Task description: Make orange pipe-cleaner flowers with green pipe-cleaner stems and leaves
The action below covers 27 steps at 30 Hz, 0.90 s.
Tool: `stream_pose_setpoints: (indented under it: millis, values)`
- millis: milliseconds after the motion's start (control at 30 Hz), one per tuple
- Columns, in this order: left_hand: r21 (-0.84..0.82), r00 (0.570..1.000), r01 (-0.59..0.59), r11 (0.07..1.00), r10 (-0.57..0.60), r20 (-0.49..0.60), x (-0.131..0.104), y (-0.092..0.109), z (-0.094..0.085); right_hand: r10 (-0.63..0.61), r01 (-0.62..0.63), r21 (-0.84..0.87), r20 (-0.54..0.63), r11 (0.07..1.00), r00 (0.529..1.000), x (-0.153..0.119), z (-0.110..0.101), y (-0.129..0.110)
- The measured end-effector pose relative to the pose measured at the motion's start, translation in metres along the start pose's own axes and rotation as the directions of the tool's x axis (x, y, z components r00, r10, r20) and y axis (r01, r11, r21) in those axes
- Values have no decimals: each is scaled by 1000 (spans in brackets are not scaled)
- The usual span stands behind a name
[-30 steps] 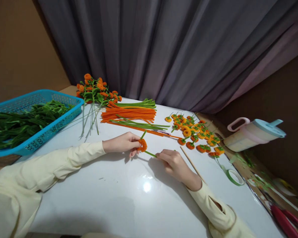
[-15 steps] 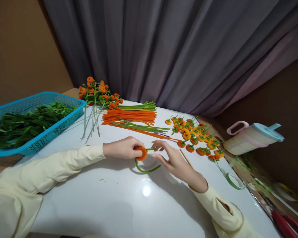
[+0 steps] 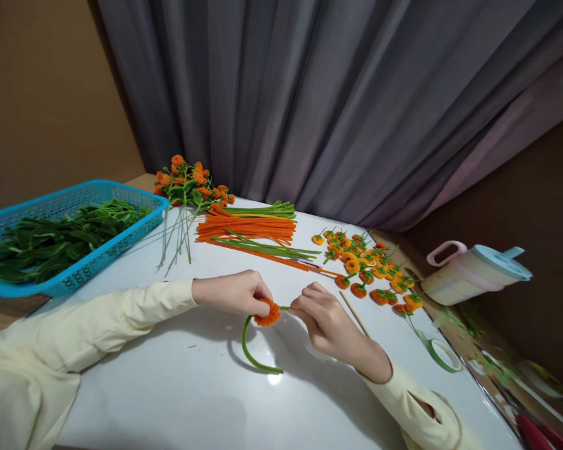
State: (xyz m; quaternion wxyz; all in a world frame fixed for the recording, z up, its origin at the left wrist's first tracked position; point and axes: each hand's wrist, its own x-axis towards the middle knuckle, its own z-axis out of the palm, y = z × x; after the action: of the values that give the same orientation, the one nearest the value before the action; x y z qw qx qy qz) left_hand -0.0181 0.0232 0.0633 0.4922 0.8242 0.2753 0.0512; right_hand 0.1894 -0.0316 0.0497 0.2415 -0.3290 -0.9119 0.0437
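An orange fuzzy flower head is pinched between the thumb and fingers of my left hand, above the white tabletop. A long green fuzzy stem curves down from the flower and bends toward the right. On the flower's right side a short green end sticks out, and the closed fingertips of my right hand grip it. Both hands are close together, with the flower between them.
Orange fuzzy stems and green ones lie behind my hands. Several small flowers spread at the right, near green tape and a cup. A blue basket of green leaves stands left, beside an orange flower bunch.
My right hand's fingers have closed on the green end. The flower and my left hand sit slightly lower in view, and the curved green stem hangs lower and further left.
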Motion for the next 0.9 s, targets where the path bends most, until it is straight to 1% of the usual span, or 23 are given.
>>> stream_pose_setpoints:
  millis: [67, 133, 167, 233, 300, 333, 367, 400, 467, 533, 600, 733, 800, 900]
  values:
    - [12, 1000, 14, 1000, -14, 3, 0, -2, 0, 27, -26, 35, -22, 999, 999, -3, 2, -2]
    - [9, 999, -22, 1000, 22, -36, 2, -4, 1, 74, -69, 85, -55, 994, 996, -4, 4, -4]
    - [-20, 996, -54, 998, 53, -69, 3, -6, 1, 111, -103, 109, -74, 989, 991, -4, 4, -5]
    - [-162, 986, -117, 980, 95, -140, 5, -7, 2, 208, -194, 135, -103, 972, 973, -4, 4, -5]
    - [-337, 982, -140, 931, 87, -167, 6, -7, 4, 311, -293, 137, -132, 946, 941, -5, 3, -5]
    - [-376, 980, -149, 915, 86, -179, 5, -6, 6, 350, -331, 142, -144, 933, 926, -5, 3, -4]
    - [-365, 974, -167, 916, 96, -203, 5, -6, 8, 377, -355, 154, -150, 922, 914, -6, 2, -4]
    - [-311, 964, -187, 932, 114, -238, 4, -6, 10, 393, -367, 172, -149, 914, 907, -6, 2, -4]
    - [-138, 930, -217, 966, 162, -329, 3, -6, 14, 389, -358, 212, -132, 909, 912, -7, 2, -4]
    - [-21, 902, -225, 974, 200, -384, 2, -7, 17, 363, -328, 236, -125, 915, 923, -7, 2, -5]
    - [4, 892, -234, 972, 217, -397, 2, -9, 18, 336, -299, 236, -135, 924, 932, -7, 2, -6]
    - [-3, 874, -279, 960, 252, -416, 2, -10, 19, 295, -257, 226, -152, 939, 943, -10, 0, -4]
    - [-62, 892, -277, 959, 232, -389, 1, -10, 18, 264, -227, 226, -151, 947, 953, -12, -1, -3]
    - [-256, 947, -222, 941, 146, -286, 1, -10, 17, 212, -180, 221, -134, 959, 968, -15, -4, 0]
